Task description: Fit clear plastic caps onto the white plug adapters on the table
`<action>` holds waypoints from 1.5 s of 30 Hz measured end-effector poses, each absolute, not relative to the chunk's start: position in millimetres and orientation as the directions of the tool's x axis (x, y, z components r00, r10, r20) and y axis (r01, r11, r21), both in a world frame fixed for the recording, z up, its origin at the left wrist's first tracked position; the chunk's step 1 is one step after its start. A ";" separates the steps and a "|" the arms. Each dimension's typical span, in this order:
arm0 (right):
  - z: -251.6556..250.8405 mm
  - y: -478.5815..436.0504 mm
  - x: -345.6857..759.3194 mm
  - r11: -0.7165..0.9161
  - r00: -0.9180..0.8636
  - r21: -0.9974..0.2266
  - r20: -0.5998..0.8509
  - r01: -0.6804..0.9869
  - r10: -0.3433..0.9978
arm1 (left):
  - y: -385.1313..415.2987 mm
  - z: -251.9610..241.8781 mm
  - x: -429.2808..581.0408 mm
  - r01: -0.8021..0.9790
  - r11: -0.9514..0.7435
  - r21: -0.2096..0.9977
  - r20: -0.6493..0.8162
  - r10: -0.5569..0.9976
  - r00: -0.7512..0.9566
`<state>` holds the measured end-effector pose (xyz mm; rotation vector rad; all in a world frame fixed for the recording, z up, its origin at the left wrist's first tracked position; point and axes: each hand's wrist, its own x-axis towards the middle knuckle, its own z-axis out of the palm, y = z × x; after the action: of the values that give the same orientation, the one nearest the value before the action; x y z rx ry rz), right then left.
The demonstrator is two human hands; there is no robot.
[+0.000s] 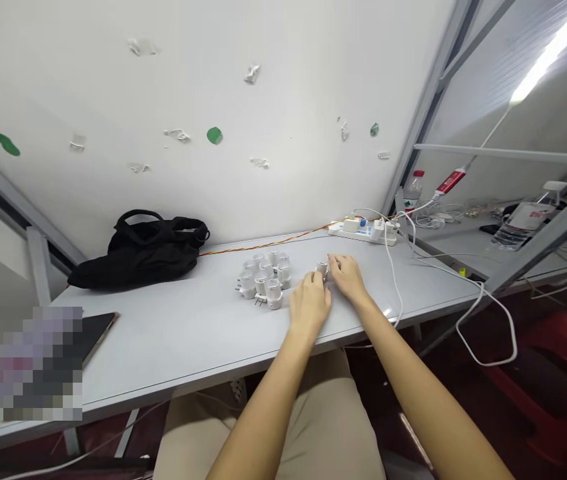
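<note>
Left hand (310,307) and right hand (347,277) clenched on a white plug socket (322,269)

Head view: both grips close on the socket from either side, and the fingers hide part of it. It is held just above the desk (163,340), a little to the right of a tight cluster of white plug sockets (263,280), some with their metal prongs showing. Behind them, a black bag (138,253) lies to the left, and a white power strip (363,231) sits by the wall (213,80)
</note>
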<state>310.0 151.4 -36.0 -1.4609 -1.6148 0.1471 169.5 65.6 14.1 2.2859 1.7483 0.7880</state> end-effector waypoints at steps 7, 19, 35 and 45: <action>-13.0 123.0 301.5 0.350 0.250 -0.604 0.691 0.716 0.679 | 19.4 17.3 113.2 0.794 -0.367 0.485 0.447 0.884 0.135; -3.2 70.2 203.4 0.721 -0.240 -0.489 0.720 0.490 0.651 | -3.2 2.2 8.4 0.698 -0.302 0.649 0.369 0.928 0.059; 1.4 45.8 230.3 0.504 -0.482 -0.864 0.444 -0.007 0.755 | -7.5 4.0 5.4 0.636 -0.345 0.691 0.274 0.938 0.211; -5.2 51.5 222.9 0.471 -0.396 -0.874 0.394 0.116 0.830 | -3.2 -4.1 8.3 0.657 -0.375 0.654 0.376 0.915 0.147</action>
<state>222.9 51.5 -5.2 -0.7993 -1.8163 0.9927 8.3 -3.2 -4.1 2.0964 1.5126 1.0734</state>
